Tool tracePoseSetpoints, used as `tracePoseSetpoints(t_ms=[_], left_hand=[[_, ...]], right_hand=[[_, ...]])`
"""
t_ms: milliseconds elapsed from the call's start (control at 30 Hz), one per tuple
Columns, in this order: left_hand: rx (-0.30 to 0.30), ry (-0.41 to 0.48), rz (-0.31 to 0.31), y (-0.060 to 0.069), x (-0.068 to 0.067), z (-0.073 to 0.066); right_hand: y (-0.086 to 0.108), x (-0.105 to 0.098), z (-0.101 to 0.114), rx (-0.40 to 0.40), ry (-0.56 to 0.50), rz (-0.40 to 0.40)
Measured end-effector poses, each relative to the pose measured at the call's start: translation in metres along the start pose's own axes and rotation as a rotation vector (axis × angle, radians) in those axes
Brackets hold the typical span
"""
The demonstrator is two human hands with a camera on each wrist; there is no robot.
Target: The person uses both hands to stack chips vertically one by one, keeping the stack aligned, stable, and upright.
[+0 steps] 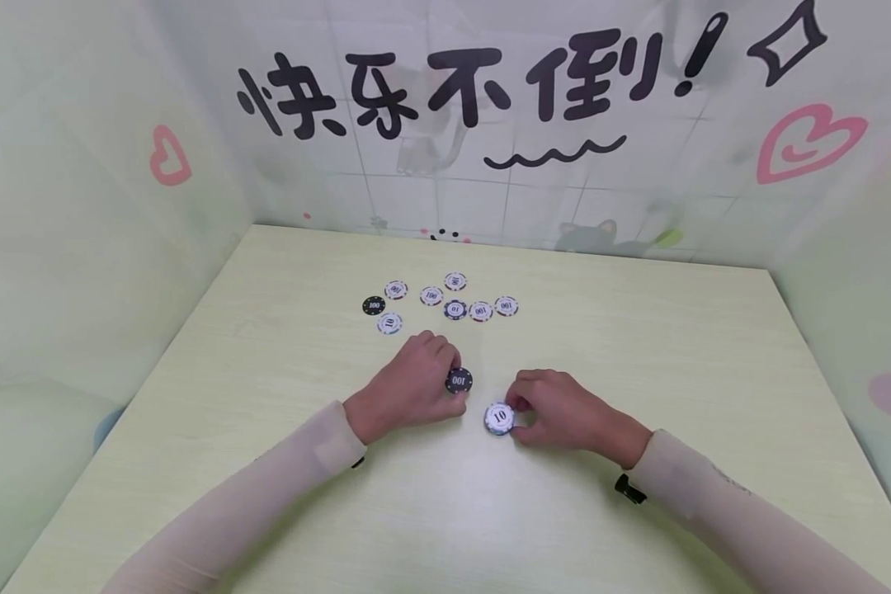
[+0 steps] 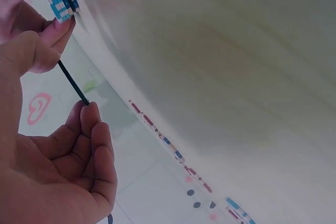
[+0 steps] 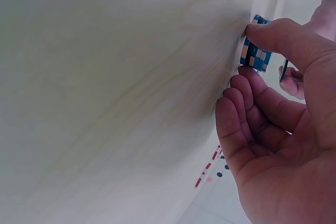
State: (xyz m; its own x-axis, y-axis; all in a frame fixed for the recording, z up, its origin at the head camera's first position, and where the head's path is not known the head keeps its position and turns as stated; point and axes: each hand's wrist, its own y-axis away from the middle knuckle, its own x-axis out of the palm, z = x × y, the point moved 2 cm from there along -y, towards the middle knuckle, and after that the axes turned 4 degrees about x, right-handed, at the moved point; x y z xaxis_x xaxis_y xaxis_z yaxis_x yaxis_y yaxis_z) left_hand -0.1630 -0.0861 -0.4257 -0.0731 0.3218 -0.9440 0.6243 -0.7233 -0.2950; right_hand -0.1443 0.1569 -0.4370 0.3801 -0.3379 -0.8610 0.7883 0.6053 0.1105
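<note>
Between thumb and fingers, the left hand (image 1: 417,385) pinches a black poker chip (image 1: 459,380) marked 100. The left wrist view shows this black chip (image 2: 73,81) edge-on, raised off the table. To its right, the right hand (image 1: 557,408) grips a short stack of poker chips (image 1: 500,417) with a white 10 chip on top. Seen from the right wrist, the stack's edges (image 3: 255,51) are blue and pale, with the thumb on one side and fingers on the other. The stack's lower edge seems to rest on the table.
Several loose chips lie flat farther back on the pale table (image 1: 267,363): a black 100 chip (image 1: 374,305), a white 10 chip (image 1: 389,322), a dark-rimmed 10 chip (image 1: 455,309) and white 100 chips (image 1: 506,306). A printed curtain (image 1: 601,190) hangs behind the table.
</note>
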Motion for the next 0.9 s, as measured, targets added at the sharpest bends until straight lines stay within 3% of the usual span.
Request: tracePoseSetpoints(t_ms=[900], left_hand=[[0.086, 0.047, 0.043, -0.006, 0.011, -0.026]], right_hand=[[0.000, 0.000, 0.000, -0.017, -0.004, -0.010]])
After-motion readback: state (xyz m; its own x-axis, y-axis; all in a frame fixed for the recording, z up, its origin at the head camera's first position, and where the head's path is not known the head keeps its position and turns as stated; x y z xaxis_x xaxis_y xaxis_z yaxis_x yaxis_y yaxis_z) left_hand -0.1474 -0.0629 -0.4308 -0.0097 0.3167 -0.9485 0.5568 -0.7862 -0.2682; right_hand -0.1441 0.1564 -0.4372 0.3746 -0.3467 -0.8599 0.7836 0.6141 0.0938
